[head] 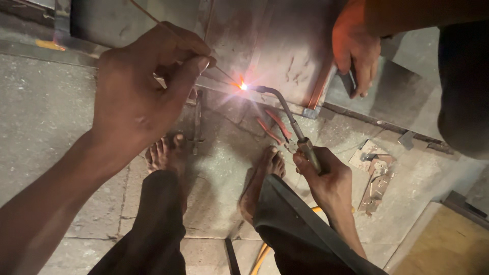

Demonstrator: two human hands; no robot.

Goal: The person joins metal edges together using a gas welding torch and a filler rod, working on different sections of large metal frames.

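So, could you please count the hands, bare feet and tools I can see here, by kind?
Hands: 3 (left hand, right hand, another person's hand)
Bare feet: 2 (left foot, right foot)
Tools: 3 (torch, filler rod, red-handled pliers)
Total: 8

Dull scuffed metal sheet (285, 46), rough matt stone floor (41, 112)

packages: none | labels: none | signs — none | screens — none in view
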